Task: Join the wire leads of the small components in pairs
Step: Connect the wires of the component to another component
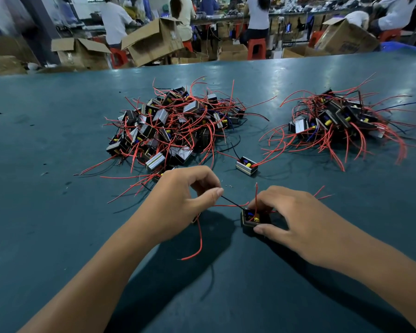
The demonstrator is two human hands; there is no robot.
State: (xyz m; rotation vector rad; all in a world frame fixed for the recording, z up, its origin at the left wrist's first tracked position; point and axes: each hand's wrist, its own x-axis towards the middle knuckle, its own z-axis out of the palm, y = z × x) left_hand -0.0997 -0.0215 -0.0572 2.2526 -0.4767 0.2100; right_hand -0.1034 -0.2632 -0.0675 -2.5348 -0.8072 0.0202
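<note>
At a green worktable (58, 140), the right hand (296, 219) grips a small component (251, 221) while the left hand (178, 200) pinches its black lead (231, 201), best kept taut against the red lead (228, 205) for twisting.

Both forearms were bare right up to the frame edge, and the left hand (178, 195) and right hand (296, 217) were gloveless with short nails.

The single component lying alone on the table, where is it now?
In the head view the single component lies right of centre on the table, between the big pile and the smaller pile, beyond the right hand.
</note>
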